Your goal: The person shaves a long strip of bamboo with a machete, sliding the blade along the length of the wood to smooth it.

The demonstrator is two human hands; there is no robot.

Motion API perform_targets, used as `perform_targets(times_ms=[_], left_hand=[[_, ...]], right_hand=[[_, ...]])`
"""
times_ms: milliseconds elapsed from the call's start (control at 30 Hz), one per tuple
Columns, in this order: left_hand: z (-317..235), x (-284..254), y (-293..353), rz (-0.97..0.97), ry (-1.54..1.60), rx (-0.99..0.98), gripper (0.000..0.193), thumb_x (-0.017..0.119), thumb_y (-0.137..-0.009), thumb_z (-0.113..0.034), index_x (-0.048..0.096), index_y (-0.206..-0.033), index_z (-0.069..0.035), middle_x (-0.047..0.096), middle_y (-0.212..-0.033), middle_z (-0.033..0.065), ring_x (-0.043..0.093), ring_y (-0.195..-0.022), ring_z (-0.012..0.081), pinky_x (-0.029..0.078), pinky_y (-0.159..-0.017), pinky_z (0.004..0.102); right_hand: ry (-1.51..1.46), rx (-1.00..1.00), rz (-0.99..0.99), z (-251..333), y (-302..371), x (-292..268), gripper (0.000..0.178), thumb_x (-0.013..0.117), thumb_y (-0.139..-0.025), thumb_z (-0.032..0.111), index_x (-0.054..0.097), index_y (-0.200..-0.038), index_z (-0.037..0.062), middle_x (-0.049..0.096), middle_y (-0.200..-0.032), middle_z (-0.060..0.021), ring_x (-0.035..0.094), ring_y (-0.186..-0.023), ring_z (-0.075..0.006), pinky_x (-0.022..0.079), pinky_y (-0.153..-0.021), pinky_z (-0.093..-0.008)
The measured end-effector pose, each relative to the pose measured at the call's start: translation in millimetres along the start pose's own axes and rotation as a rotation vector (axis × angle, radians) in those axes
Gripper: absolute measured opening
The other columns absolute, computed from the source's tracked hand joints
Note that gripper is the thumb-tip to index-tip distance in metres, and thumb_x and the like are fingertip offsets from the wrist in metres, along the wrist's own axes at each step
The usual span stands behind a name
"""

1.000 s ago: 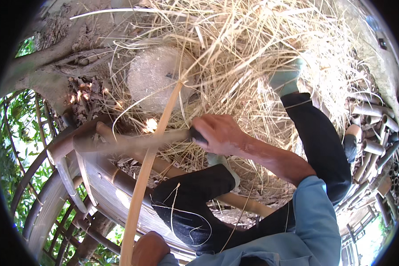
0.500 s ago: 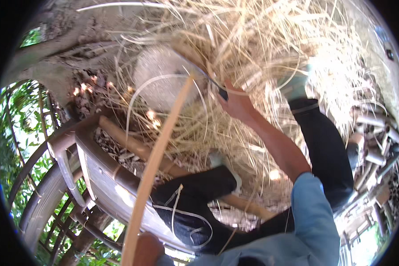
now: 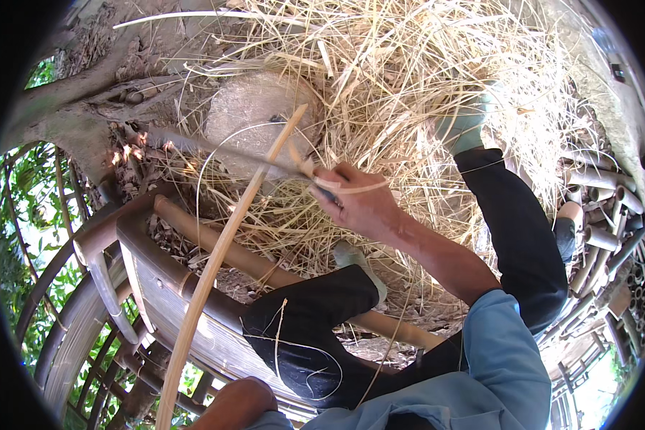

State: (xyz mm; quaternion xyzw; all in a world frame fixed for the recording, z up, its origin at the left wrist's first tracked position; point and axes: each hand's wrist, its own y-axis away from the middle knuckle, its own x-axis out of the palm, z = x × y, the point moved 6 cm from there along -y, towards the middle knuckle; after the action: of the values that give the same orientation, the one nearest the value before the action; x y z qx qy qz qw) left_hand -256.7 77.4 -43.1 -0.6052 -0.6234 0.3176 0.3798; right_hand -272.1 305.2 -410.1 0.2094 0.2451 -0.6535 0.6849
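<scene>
Past right hand [image 3: 358, 203]: I saw open room over loose shavings [image 3: 398, 79], stump [image 3: 245, 106] to right foot [image 3: 466, 130] | leftward: knife [image 3: 229, 152] and long strip [image 3: 206, 287] crossed, blocking | nearer: bamboo pole [image 3: 258, 266] and bent left leg [image 3: 315, 304] obstructed low passage.

Strip [image 3: 220, 251] smooth matt wood; knife blade [image 3: 226, 149] metal, finish blurred; stump [image 3: 240, 100] rough wood; shirt [image 3: 505, 330] matt cloth.

PLACE: open-air bamboo-working spot, a rustic workshop | GROUND: earth [image 3: 183, 49] partly under a heap of pale shavings [image 3: 416, 72] | FIXTURES: round flat-topped block [image 3: 240, 104] among the shavings, bamboo bench [image 3: 161, 295] | STOCK: cut bamboo poles [image 3: 608, 239] piled at right | SURROUNDINGS: gnarled tree base [image 3: 86, 125], sunlit green foliage [image 3: 30, 236] beyond the bench
</scene>
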Motion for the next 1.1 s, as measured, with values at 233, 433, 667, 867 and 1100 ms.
perform_targets(times_ms=[233, 433, 667, 867, 1100], left_hand=[[-6, -3, -10, 0.084, 0.075, 0.028, 0.038, 0.029, -0.110, -0.031, 0.045, -0.082, -0.012, 0.039, -0.064, -0.0062, 0.034, -0.046, 0.0021, 0.024, -0.041, 0.0203], [-6, -11, 0, -0.022, -0.046, 0.022, 0.040, 0.029, -0.110, -0.038, 0.044, -0.084, -0.011, 0.036, -0.067, -0.0054, 0.032, -0.049, 0.0051, 0.023, -0.042, 0.0218], [-6, -10, -4, -0.023, -0.033, -0.056, 0.044, 0.030, -0.110, -0.044, 0.042, -0.084, -0.011, 0.033, -0.067, -0.0041, 0.031, -0.051, 0.0074, 0.024, -0.042, 0.0222], [-8, -15, -3, -0.029, -0.035, -0.065, 0.048, 0.029, -0.110, -0.048, 0.042, -0.084, -0.010, 0.030, -0.067, -0.0030, 0.029, -0.051, 0.0088, 0.024, -0.041, 0.0233], [0, -12, 8, -0.113, 0.012, -0.016, 0.048, 0.029, -0.110, -0.046, 0.040, -0.079, -0.011, 0.029, -0.065, -0.0034, 0.028, -0.051, 0.0087, 0.026, -0.040, 0.0246]], right_hand=[[0.026, 0.235, 0.077, -95, -11, 17, 0.026, 0.054, -0.103, 0.026, 0.059, -0.122, 0.0080, 0.058, -0.073, -0.0085, 0.056, -0.051, -0.0120, 0.048, -0.034, -0.0246], [-0.066, 0.274, 0.090, -104, -20, 38, 0.032, 0.053, -0.103, 0.025, 0.057, -0.131, 0.0102, 0.061, -0.075, -0.0078, 0.057, -0.051, -0.0145, 0.048, -0.042, -0.0245], [-0.071, 0.260, 0.090, -93, -8, 42, 0.032, 0.056, -0.100, 0.022, 0.050, -0.129, 0.0094, 0.063, -0.074, -0.0169, 0.063, -0.056, -0.0312, 0.052, -0.049, -0.0422], [-0.090, 0.010, 0.025, 1, 1, 17, 0.020, 0.058, -0.100, 0.021, 0.054, -0.115, 0.0087, 0.058, -0.074, -0.0121, 0.059, -0.052, -0.0211, 0.050, -0.042, -0.0370], [-0.352, 0.149, -0.045, -53, -9, 33, 0.013, 0.059, -0.100, 0.021, 0.056, -0.109, 0.0117, 0.059, -0.073, -0.0086, 0.058, -0.050, -0.0195, 0.050, -0.042, -0.0339]])
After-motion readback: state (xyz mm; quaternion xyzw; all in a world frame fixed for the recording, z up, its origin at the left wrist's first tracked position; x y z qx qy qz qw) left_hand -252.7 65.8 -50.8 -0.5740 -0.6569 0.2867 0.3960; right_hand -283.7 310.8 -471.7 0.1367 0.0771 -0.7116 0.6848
